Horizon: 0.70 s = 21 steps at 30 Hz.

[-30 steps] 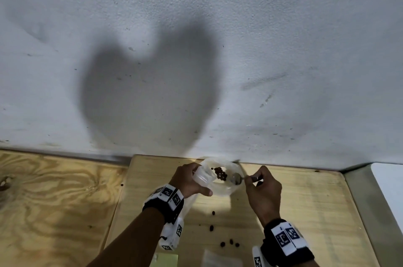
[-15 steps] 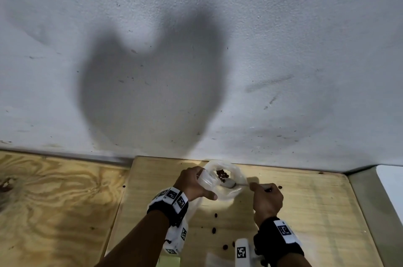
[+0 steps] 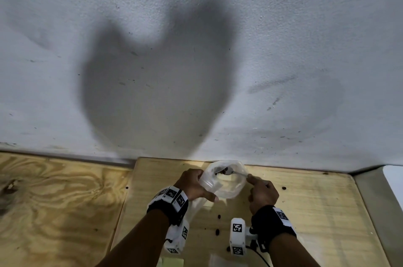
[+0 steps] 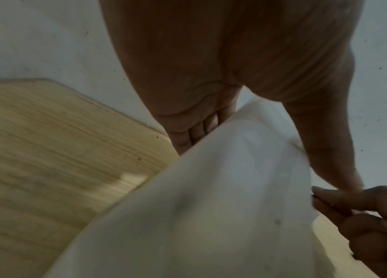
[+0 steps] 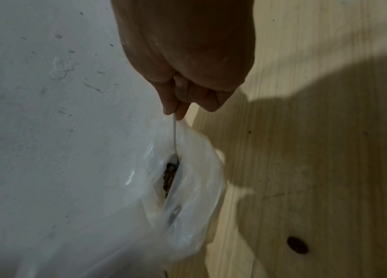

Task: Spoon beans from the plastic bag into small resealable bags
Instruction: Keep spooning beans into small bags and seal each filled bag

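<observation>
Plastic bag (image 3: 222,181) with beans (image 5: 169,175) inside

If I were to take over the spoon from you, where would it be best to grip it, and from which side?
Grip the spoon by its thin handle, from the right, where the right hand pinches it now. Its bowl is loaded with beans inside the plastic bag, whose mouth the left hand holds open, so only the handle sticks out.
</observation>
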Tool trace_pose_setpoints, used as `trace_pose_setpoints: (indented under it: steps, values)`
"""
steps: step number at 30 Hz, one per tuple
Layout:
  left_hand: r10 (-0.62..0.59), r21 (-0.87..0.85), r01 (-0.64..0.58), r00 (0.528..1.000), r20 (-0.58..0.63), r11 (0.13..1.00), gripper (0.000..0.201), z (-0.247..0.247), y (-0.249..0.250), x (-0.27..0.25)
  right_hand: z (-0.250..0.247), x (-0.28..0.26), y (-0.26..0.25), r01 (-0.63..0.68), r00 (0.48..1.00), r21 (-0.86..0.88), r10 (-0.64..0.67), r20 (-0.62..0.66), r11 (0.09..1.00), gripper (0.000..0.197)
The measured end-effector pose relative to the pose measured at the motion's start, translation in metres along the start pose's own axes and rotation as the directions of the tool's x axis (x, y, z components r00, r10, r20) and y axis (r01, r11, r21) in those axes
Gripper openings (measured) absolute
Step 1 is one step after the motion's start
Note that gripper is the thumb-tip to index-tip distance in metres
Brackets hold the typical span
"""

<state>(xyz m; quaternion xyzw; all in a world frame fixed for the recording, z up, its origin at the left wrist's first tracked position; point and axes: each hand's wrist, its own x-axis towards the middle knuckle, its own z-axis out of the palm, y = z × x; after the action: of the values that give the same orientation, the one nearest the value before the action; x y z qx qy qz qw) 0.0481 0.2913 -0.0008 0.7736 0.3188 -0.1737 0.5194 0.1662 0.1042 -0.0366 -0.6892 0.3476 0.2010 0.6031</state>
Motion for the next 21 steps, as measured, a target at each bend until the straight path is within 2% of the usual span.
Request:
trace_pose_setpoints:
  steps: [5, 9, 14, 21]
  values:
    - [-0.002, -0.002, 0.002, 1.000, -0.027, 1.000, 0.074, -0.004, -0.001, 0.001, -0.011, -0.007, -0.004, 0.023, 0.997, 0.006, -0.023, 0.078, 1.000, 0.021]
    - [0.020, -0.001, -0.020, 0.999, -0.028, 1.000, 0.074, -0.006, -0.001, -0.001, -0.027, -0.010, -0.008, 0.057, 0.992, -0.015, -0.055, 0.117, 0.998, 0.011]
    - [0.024, -0.044, -0.025, 1.000, -0.006, 0.999, 0.066, -0.007, -0.003, -0.005, -0.048, -0.017, -0.017, 0.097, 0.985, 0.009, -0.097, 0.145, 0.995, 0.026]
    - [0.045, 0.036, -0.044, 0.998, -0.040, 0.998, 0.084, -0.001, -0.002, -0.010, -0.064, -0.035, -0.037, 0.197, 0.941, 0.059, -0.206, 0.268, 0.979, 0.024]
